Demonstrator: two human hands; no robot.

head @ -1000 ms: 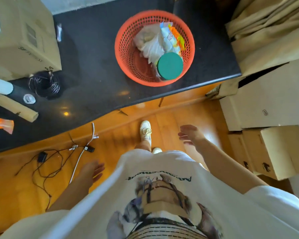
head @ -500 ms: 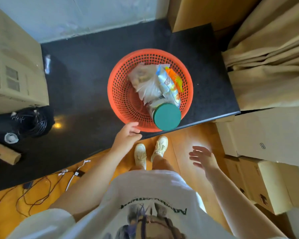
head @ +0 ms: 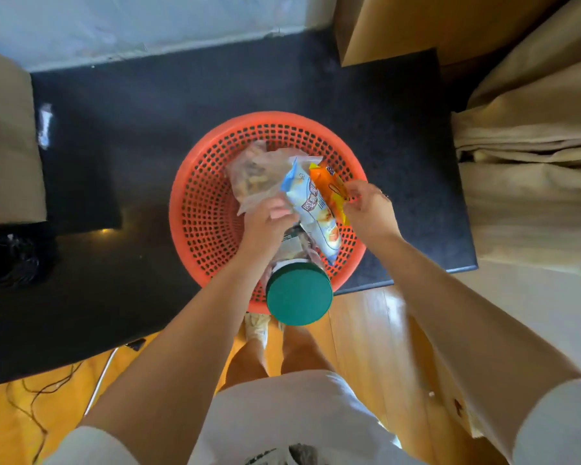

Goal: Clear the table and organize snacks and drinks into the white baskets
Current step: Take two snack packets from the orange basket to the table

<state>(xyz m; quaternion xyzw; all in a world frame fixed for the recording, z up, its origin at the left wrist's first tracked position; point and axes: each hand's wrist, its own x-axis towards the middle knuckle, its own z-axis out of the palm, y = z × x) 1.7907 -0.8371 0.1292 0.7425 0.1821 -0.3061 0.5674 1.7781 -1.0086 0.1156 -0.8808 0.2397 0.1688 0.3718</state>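
A round orange mesh basket (head: 202,209) stands on the black countertop (head: 141,135) near its front edge. Inside lie a clear bag of brown snacks (head: 252,169), a blue-and-white snack packet (head: 316,213), an orange snack packet (head: 329,186) and a jar with a green lid (head: 299,292) that leans over the rim toward me. My left hand (head: 265,219) reaches into the basket and curls around the blue-and-white packet. My right hand (head: 366,206) pinches the orange packet at its edge. No white basket is in view.
Cardboard boxes stand at the left (head: 7,146) and back right (head: 416,25) of the counter. Beige curtain fabric (head: 534,146) hangs at the right. A coil of black cable (head: 10,260) lies at the left. Loose wires (head: 47,391) trail over the wooden floor.
I have stepped closer to the basket. Both hands rose from beside my body into it; the left took hold of the blue-and-white packet, the right the orange one.
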